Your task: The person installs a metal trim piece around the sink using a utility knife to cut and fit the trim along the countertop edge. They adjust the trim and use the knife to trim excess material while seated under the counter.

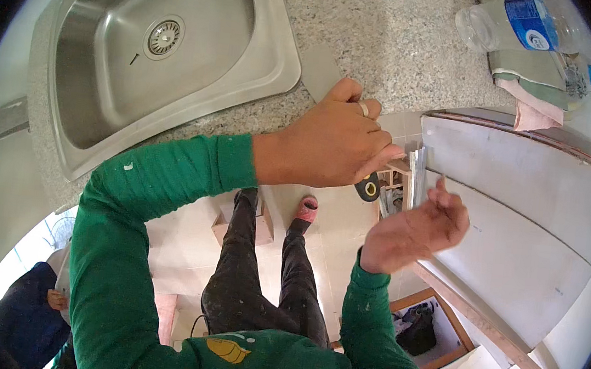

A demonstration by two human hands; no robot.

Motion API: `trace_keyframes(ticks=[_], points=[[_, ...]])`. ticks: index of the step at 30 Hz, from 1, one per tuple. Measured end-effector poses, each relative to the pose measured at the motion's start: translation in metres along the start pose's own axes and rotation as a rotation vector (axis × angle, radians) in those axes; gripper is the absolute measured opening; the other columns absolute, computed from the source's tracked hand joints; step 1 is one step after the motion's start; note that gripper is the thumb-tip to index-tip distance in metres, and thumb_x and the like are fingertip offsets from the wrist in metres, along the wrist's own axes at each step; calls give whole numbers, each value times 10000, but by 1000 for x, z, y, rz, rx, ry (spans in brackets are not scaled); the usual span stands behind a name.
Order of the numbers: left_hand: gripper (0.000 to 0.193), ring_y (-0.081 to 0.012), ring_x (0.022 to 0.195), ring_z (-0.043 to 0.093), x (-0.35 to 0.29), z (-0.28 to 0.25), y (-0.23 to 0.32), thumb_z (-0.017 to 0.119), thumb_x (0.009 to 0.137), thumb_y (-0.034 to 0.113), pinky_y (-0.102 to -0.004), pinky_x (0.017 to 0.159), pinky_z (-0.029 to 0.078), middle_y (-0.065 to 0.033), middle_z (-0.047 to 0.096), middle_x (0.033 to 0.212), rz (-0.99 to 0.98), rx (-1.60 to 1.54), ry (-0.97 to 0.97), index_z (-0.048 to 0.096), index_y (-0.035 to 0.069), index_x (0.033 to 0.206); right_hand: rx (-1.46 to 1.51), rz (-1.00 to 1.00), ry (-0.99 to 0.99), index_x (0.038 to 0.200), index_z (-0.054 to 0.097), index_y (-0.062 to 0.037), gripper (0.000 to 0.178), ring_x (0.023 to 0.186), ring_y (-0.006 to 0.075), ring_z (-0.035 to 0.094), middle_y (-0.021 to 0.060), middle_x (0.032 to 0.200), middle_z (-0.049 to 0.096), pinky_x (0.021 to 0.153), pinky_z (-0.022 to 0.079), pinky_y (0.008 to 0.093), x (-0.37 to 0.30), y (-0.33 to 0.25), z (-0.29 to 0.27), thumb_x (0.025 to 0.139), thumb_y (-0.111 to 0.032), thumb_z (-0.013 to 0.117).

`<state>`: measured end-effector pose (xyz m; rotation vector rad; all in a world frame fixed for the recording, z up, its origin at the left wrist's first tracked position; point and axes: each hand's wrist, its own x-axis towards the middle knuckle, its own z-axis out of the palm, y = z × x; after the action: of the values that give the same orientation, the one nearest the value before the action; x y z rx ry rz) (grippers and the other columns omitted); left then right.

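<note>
My left hand (335, 142) is closed around a putty knife. Its broad grey blade (320, 72) lies against the speckled countertop (367, 35) beside the sink's corner. Below my fingers the dark handle end (368, 188) with a yellow ring sticks out; my hand hides the middle. My right hand (422, 231) is raised off to the right, apart from the knife. Its fingers are loosely bent and partly apart, with nothing visible in them. To the left is a stainless steel sink (272, 54) with a round drain (164, 37).
A small dark object (134, 59) lies in the sink. Back right are a clear plastic bottle (531, 26) and folded cloths (530, 111). Large white panels (515, 198) lean at right, above an open wooden-edged box (466, 336). Another person (34, 316) is at lower left.
</note>
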<state>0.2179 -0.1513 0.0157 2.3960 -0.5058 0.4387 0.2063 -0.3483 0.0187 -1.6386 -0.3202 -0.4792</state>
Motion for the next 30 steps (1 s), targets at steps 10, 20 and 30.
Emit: trace_keyframes(ticks=[10,20,30], points=[[168,-260,939,626,4,-1,-7,676,1000,222,-484,937,388,-55,661,815,-18,49,38,696,105,882,41,60,-266,1432,449,40,527,1124,220,525,147,1249,523,1082,429,429,14,31,46,1139,-395,499],[151,-264,906,622,-1,0,-9,658,1010,223,-469,950,397,-49,669,827,-19,-44,72,734,93,1006,332,824,-714,1517,413,-77,487,752,77,487,24,1026,592,620,383,236,25,4,23,1183,-430,404],[233,-249,871,614,-27,-7,4,678,966,325,-476,953,426,-56,680,815,133,101,-77,706,99,919,319,604,-553,1633,274,0,560,1368,215,517,150,1502,492,1082,490,343,-37,3,32,1180,-300,407]])
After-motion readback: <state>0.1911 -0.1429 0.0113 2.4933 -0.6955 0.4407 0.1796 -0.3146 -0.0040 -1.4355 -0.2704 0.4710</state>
